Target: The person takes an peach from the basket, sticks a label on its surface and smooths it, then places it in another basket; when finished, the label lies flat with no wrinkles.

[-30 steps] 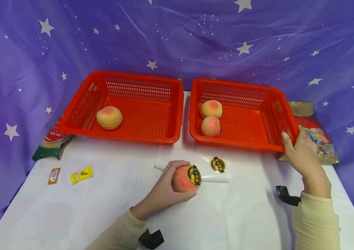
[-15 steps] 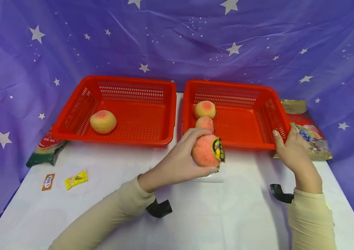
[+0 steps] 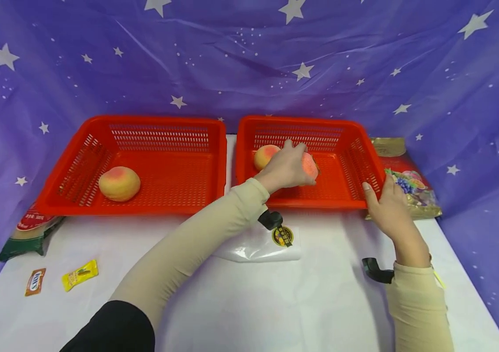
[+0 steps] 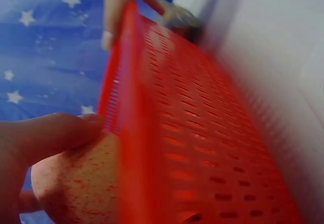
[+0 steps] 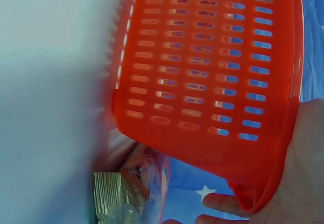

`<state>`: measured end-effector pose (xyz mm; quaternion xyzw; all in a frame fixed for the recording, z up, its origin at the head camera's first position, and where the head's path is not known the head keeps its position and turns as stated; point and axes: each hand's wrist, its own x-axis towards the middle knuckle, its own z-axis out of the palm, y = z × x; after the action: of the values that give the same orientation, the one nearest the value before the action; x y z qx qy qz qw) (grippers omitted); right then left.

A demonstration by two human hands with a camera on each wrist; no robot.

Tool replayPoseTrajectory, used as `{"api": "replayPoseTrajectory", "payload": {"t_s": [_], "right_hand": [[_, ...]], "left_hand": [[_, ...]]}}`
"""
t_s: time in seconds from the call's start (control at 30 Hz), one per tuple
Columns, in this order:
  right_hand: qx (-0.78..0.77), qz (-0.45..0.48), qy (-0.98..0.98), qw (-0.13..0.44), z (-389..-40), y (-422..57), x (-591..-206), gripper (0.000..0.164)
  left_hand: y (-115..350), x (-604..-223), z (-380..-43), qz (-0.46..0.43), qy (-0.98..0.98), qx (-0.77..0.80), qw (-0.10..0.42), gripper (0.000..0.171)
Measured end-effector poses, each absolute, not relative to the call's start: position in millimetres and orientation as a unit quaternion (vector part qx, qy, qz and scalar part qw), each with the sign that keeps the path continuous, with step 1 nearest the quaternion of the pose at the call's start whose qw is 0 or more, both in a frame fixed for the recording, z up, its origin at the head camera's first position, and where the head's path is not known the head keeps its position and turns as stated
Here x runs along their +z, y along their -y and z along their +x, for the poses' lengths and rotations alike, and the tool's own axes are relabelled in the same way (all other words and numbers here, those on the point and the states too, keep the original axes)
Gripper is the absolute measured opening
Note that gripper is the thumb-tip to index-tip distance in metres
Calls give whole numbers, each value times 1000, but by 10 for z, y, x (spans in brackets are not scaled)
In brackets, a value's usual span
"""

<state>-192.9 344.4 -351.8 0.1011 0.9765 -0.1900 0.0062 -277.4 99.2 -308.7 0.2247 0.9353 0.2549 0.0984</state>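
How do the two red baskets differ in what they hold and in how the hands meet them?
The left basket holds one peach and no hand touches it. The right basket holds a peach at its left wall, and the left hand holds a sticker-bearing peach inside it, while the right hand grips its front right corner. Both are slotted red plastic, side by side on the white table.

I see two baskets side by side on the surface [image 3: 320, 303]. The left basket [image 3: 78, 166] holds one peach [image 3: 119, 183]. A plastic bag [image 3: 254, 247] lies before the right basket [image 3: 355, 156].
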Motion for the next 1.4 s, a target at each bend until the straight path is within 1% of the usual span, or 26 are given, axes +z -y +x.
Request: {"api": "replayPoseTrajectory", "payload": {"t_s": [0.17, 0.33, 0.57, 0.77, 1.03, 1.4], "right_hand": [[-191, 102, -976, -5, -1916, -3412, -3552, 81], [-199, 96, -975, -26, -1911, -3389, -3576, 79], [-208, 97, -973, -32, -1910, -3405, -3574, 77], [-214, 102, -971, -29, -1905, -3421, -3564, 77], [-217, 103, -970, -36, -1901, -3403, -3554, 75], [-222, 104, -969, -35, -1912, -3418, -3569, 76]], "left_hand": [[-1056, -3265, -2834, 266, -937, 196, 117, 84], [-1082, -3394, -2876, 281, -936, 171, 122, 83], [-1143, -3495, -2882, 300, -945, 93, 94, 76], [-1210, -3569, -2845, 309, -943, 74, 102, 71], [-1227, -3575, -2834, 305, -947, 59, 82, 76], [-1238, -3597, -2839, 308, -948, 52, 65, 76]]}}
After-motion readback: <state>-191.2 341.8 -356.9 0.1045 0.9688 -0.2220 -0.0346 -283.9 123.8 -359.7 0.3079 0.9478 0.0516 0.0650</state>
